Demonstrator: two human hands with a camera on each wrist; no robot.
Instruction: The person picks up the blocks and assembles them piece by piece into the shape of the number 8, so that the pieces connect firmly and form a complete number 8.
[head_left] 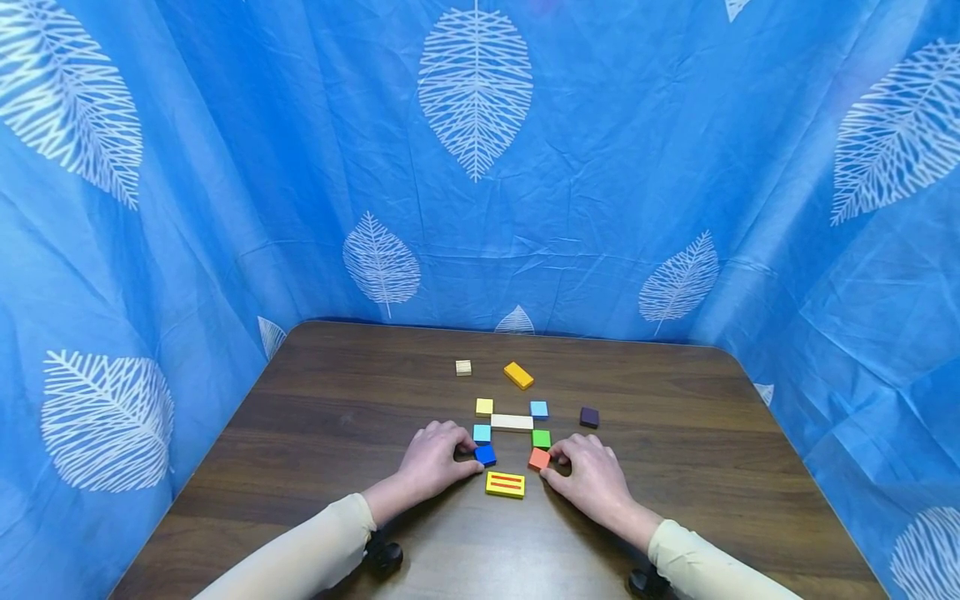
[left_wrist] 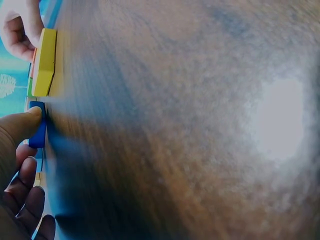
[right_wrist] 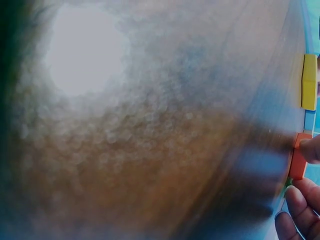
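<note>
My left hand pinches a dark blue block between thumb and finger; the left wrist view shows the thumb on the block's near face. Opposite it, my right hand pinches an orange-red block, seen also in the right wrist view. Both blocks sit on the table, slightly turned. Just beyond them lie a cyan block on the left and a green block on the right. A long cream block spans between these rows. Nearer to me, between the hands, lies a yellow block with two red stripes.
Further back are a pale yellow block and a light blue block. A dark purple block lies to the right. Near the back edge are a small beige block and an orange-yellow block. A blue curtain hangs around the wooden table.
</note>
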